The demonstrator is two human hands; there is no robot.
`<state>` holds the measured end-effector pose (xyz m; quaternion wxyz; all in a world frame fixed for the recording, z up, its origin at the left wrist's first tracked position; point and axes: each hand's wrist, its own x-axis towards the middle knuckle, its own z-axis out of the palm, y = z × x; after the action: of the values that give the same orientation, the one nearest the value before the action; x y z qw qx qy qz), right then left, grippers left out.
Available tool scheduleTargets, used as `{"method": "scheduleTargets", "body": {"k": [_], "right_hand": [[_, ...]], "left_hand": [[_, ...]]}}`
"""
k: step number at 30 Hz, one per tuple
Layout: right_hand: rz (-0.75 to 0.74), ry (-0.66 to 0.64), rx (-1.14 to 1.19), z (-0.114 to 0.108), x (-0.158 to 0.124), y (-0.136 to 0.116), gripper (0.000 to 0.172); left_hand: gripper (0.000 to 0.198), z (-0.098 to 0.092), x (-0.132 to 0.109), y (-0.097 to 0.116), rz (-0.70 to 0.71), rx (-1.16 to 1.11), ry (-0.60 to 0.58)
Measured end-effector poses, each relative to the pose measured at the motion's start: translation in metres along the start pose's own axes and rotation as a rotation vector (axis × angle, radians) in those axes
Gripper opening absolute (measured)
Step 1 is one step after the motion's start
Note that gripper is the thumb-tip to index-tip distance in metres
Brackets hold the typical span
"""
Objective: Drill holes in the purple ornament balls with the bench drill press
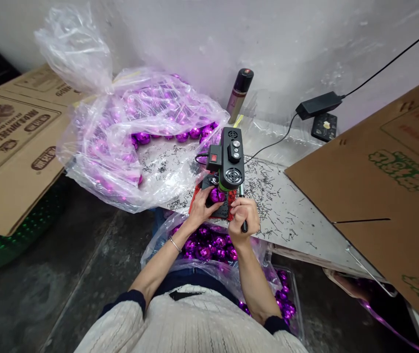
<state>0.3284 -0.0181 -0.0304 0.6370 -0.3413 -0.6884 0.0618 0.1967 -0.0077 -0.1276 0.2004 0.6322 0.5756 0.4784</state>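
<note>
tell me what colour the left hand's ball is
Shiny purple; the ball shows best in the head view.

Ball (217,195) glossy, mirror-like; bag (121,117) crinkled plastic; box (374,181) matt cardboard.

Left carton (14,142): brown, dark print, above a green container (11,250) with bright dots
Right carton (385,186): brown, tilted, green and red print
Can (237,98): tall, black-capped, near the wall (286,39)
Small black box (319,131): pale patch on top
Floor (84,279): dark grey, seamed

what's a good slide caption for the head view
Left hand holds a purple ball at a black machine; right hand grips a lever.
</note>
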Motion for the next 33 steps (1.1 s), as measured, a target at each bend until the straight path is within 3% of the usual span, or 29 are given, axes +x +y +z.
{"method": "scheduleTargets", "body": {"k": [6,26,33], "right_hand": [[-0.023,-0.005,0.003,0.003,-0.014,0.012,0.028],[-0.004,0.07,0.069,0.012,-0.024,0.021,0.031],[-0.097,0.053,0.052,0.014,-0.025,0.025,0.03]], "left_hand": [[0.058,-0.001,0.0,0.0,0.063,-0.028,0.021],[0.056,0.0,0.0,-0.003,0.043,0.006,0.007],[0.055,-0.002,0.0,-0.001,0.031,-0.022,-0.005]]}}
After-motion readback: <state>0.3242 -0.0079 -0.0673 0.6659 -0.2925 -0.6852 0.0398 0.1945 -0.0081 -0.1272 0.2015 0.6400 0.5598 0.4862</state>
